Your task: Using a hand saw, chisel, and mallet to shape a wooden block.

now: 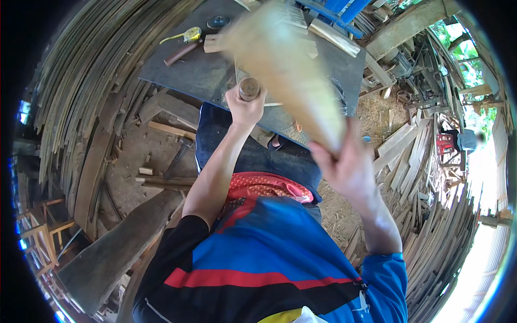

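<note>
My left hand (245,110) is wrapped round an upright wooden tool handle (249,89), like a chisel's, its round worn end facing up. The hand hides the lower part of that tool. In my right hand (347,167) is the narrow end of a pale wooden mallet (293,70), raised over the bench and smeared by motion. The mallet's broad end reaches forward and left, covering part of the dark worktable (183,75). Beyond my left hand, a light wood piece (214,43) partly shows from behind the mallet.
A yellow tape measure (192,35), a brown handle (183,54) and a dark round object (218,22) lie on the table's far left. Long planks (86,70) are stacked at left. More boards (404,145) lie at right. A hammer (179,156) rests near the ground at left.
</note>
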`<state>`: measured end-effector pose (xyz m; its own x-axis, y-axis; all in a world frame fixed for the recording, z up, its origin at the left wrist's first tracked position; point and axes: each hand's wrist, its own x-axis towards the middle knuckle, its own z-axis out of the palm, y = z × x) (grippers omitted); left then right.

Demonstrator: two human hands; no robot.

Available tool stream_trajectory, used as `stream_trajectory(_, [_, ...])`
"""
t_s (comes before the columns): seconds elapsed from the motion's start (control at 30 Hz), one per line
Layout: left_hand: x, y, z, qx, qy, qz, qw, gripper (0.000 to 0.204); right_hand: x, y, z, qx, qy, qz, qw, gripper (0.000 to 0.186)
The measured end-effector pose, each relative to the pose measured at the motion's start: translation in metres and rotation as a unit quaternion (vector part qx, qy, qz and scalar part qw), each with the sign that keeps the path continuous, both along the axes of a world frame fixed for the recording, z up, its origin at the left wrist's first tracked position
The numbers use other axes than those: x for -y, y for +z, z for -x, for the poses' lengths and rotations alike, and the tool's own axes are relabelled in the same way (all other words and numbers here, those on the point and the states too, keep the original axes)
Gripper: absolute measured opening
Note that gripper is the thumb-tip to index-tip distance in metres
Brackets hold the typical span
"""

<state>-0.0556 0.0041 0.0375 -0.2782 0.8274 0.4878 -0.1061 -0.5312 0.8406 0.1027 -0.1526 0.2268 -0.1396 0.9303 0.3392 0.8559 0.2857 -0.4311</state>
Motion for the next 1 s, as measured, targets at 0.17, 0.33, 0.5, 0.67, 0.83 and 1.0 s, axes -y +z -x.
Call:
stream_trajectory(0.17, [-0.002,0.002,-0.009,-0.007,-0.011,-0.042,0.999,0.014,-0.009,0.003,-0.005,0.009,0.019,0.004,1.0,0.055])
stream_trajectory(0.33, [-0.002,-0.005,-0.004,-0.165,0.115,-0.121,0.972,0.023,-0.018,-0.022,0.005,0.11,-0.005,0.071,0.991,0.05])
stream_trajectory(0.5, [0.004,0.01,-0.016,0.097,-0.053,-0.02,0.994,0.016,-0.01,-0.002,0.0,-0.014,-0.012,-0.003,1.0,0.055])
stream_trajectory(0.67, [-0.024,-0.034,0.006,-0.1,-0.004,-0.075,0.992,0.021,-0.025,-0.017,-0.006,0.053,-0.025,0.068,0.996,0.055])
stream_trajectory(0.83, [-0.029,-0.033,0.016,0.022,-0.135,0.028,0.99,0.033,-0.031,-0.025,-0.001,0.017,-0.018,0.027,0.999,0.058])
stream_trajectory(1.0, [-0.025,-0.019,0.01,-0.177,0.019,-0.116,0.977,0.033,-0.031,-0.009,-0.011,0.006,-0.001,0.006,1.0,0.054])
